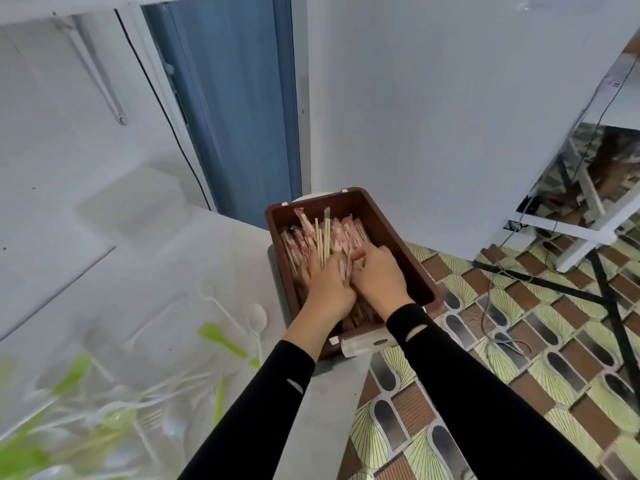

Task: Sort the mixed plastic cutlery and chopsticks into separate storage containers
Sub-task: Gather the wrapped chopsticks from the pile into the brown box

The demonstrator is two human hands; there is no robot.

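Brown bin [393,233] mid-frame: chopsticks [311,233] lie under our left hand [325,278], pressing flat-fingered, and our right hand [379,271], curled round some.

The fingertips of the left grip [325,282] and right grip [377,275] are buried among the chopsticks [311,237], so their hold is unclear, while left of both grips the plastic cutlery [104,410] is blurred and cut off by the edge.

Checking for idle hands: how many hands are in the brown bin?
2: left hand and right hand, side by side on the chopsticks inside the brown bin.
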